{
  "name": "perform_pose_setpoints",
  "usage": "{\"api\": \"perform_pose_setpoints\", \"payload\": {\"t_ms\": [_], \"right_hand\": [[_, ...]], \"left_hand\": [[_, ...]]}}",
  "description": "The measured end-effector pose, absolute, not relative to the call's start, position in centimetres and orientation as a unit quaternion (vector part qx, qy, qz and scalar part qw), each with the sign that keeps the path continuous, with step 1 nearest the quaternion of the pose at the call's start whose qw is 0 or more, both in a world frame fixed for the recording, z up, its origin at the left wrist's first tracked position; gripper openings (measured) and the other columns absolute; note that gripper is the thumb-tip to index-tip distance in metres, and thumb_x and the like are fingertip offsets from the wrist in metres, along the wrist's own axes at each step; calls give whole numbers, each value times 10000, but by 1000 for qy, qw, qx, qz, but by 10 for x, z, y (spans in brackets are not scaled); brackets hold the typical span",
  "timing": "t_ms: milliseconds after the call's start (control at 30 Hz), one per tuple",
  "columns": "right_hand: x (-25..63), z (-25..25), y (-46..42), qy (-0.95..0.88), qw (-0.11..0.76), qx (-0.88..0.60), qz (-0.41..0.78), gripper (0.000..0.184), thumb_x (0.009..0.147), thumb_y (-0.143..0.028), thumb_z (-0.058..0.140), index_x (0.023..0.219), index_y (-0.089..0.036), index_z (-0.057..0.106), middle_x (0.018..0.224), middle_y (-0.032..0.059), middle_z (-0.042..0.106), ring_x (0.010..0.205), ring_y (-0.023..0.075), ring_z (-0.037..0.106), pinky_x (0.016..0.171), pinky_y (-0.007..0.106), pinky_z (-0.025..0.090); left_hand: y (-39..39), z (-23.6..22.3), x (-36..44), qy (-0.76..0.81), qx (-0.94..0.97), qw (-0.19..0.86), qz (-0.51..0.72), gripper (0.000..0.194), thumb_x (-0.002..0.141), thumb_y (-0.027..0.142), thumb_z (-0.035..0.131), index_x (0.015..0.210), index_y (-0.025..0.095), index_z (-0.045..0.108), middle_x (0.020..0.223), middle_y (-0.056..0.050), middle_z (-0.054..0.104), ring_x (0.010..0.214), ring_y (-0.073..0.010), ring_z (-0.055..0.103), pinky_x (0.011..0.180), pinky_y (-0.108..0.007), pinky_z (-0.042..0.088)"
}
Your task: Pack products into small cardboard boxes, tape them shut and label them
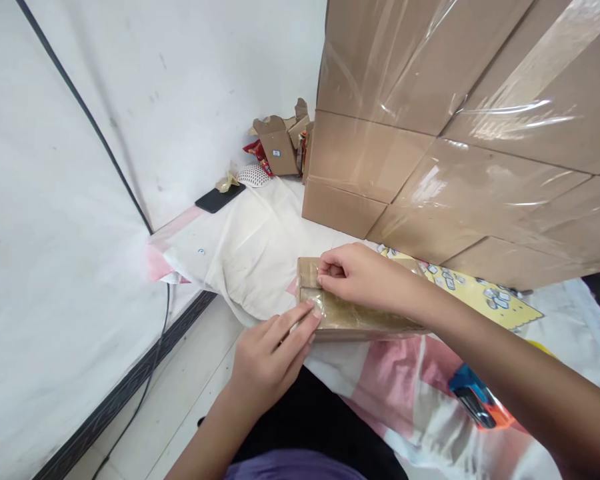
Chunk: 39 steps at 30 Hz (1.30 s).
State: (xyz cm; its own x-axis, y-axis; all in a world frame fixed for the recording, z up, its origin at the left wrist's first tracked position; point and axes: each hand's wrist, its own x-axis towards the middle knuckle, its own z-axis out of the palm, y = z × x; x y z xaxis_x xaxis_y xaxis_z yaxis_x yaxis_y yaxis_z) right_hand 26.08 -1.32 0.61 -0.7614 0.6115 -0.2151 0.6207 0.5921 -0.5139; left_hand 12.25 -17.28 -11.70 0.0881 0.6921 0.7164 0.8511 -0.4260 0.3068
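A small flat cardboard box point(353, 319) wrapped in clear tape lies on a white and pink cloth point(250, 247) in front of me. My left hand point(273, 357) has its fingers stretched out, with the fingertips pressing on the taped near-left corner of the box. My right hand point(363, 277) rests on top of the box with its fingers curled down against the tape at the left end. Whether it pinches a tape end I cannot tell.
A stack of large taped cardboard cartons point(460, 133) rises at the right. A yellow printed sheet point(485, 297) lies under them. A blue and orange tool point(477, 397) lies on the cloth at right. A black phone point(219, 197), small open boxes point(280, 143) and a black cable point(87, 117) sit near the white wall.
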Motion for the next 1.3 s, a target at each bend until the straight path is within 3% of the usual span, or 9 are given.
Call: {"api": "perform_pose_setpoints", "payload": {"t_ms": [433, 900, 1000, 1133, 1300], "right_hand": [[252, 7, -17, 916, 55, 344, -196, 159, 844, -213, 602, 686, -197, 615, 728, 19, 700, 648, 151, 563, 554, 280, 269], [264, -15, -15, 893, -67, 399, -199, 284, 906, -238, 630, 670, -203, 474, 694, -6, 641, 663, 140, 552, 597, 269, 264], [261, -15, -16, 891, -58, 407, -193, 294, 882, -406, 697, 733, -215, 529, 705, -11, 649, 662, 154, 566, 580, 269, 261], [255, -14, -19, 901, -32, 413, -131, 494, 773, -669, 756, 898, -229, 570, 739, 10, 673, 676, 199, 601, 553, 275, 239], [250, -13, -18, 895, -24, 432, -107, 331, 942, -546, 635, 940, -217, 598, 828, 50, 713, 755, 223, 643, 567, 281, 236]], "left_hand": [[-180, -130, 120, -508, -752, 63, -416, 564, 854, -38, 630, 1391, 128, 578, 1345, -160, 672, 1063, -207, 674, 848, -326, 589], [-173, -130, 124, -513, -736, 64, -437, 464, 885, 13, 623, 1329, 142, 596, 1293, -147, 688, 1154, -185, 670, 923, -279, 590], [-174, -135, 129, -521, -723, 56, -450, 454, 885, 11, 611, 1320, 145, 597, 1292, -150, 678, 1167, -184, 665, 937, -278, 593], [-169, -145, 145, -530, -677, 63, -507, 437, 869, 5, 612, 1287, 132, 599, 1258, -159, 664, 1158, -190, 664, 934, -286, 607], [-168, -156, 160, -537, -632, 75, -553, 453, 862, -11, 619, 1288, 143, 598, 1236, -150, 664, 1157, -210, 671, 917, -321, 621]]}}
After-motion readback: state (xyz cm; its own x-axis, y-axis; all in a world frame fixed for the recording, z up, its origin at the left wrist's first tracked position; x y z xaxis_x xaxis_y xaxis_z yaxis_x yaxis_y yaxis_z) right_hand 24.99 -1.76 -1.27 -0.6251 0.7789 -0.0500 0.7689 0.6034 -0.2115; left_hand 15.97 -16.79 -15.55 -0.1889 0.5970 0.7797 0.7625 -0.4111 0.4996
